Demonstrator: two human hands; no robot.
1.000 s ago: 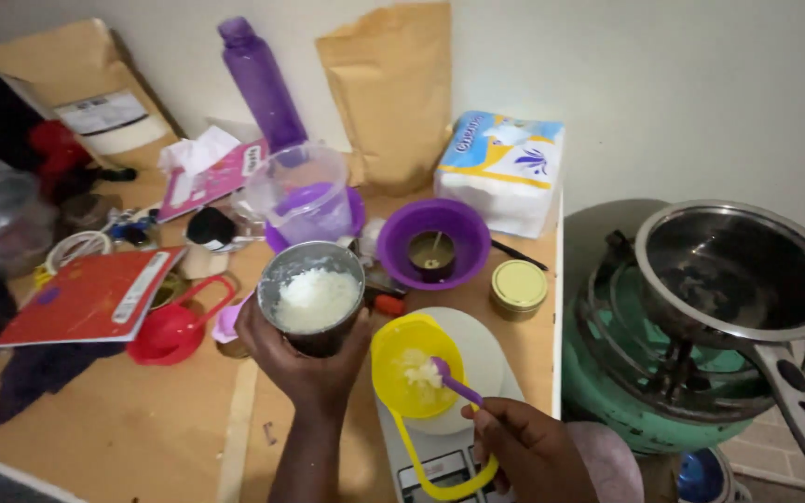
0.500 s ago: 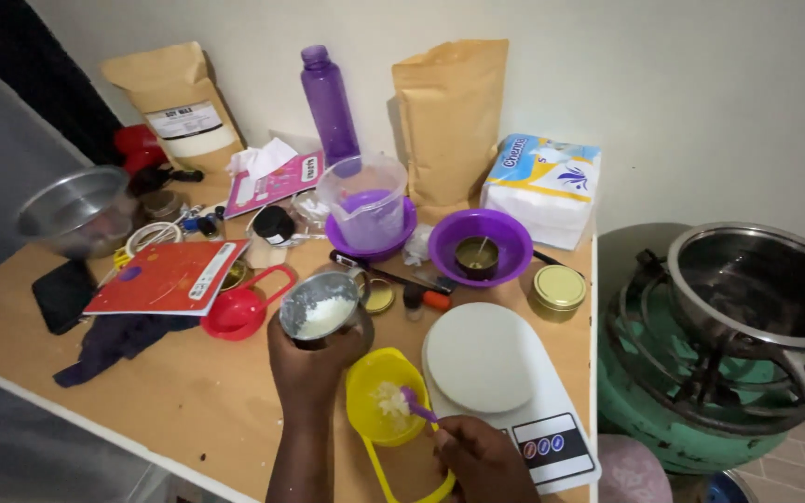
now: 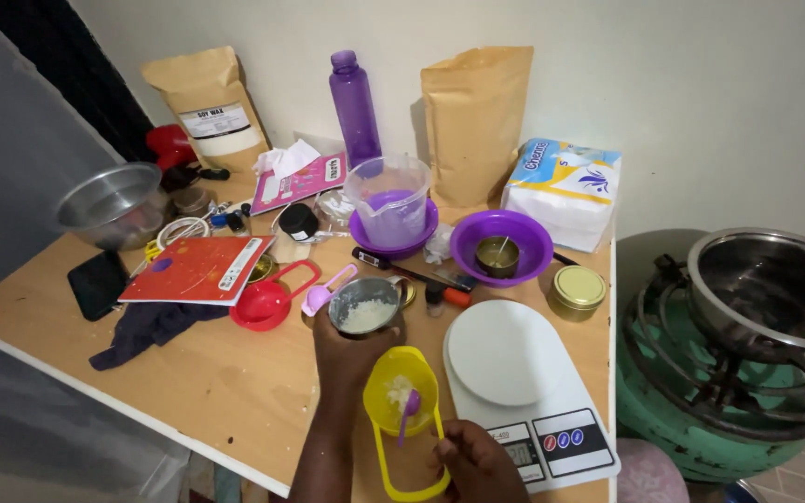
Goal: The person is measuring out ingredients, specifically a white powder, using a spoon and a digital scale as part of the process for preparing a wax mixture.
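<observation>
Head view, wooden table. Left hand is wrapped around a small metal cup holding white flakes, fingers closed on its wall, cup held upright just above the table near frame centre. Right hand at 6 o'clock of the frame, fingers pinched together on the handle of a purple spoon; spoon bowl rests inside the yellow measuring cup, which contains a small heap of white flakes. Yellow cup sits on the table directly at 6 o'clock of the metal cup, nearly touching it, its loop handle pointing toward the table's near edge. White digital kitchen scale lies just at 3 o'clock of the yellow cup, platform bare. Red measuring cup and a pink scoop lie at 9 o'clock of the metal cup. At 12 o'clock: clear measuring jug standing in a purple bowl; a 2nd purple bowl holding a small tin at 1 o'clock. Gold-lidded tin at 2 o'clock of the scale. Purple bottle and 2 brown paper bags stand against the wall. Steel pot sits on a green burner at the far right, off the table.
</observation>
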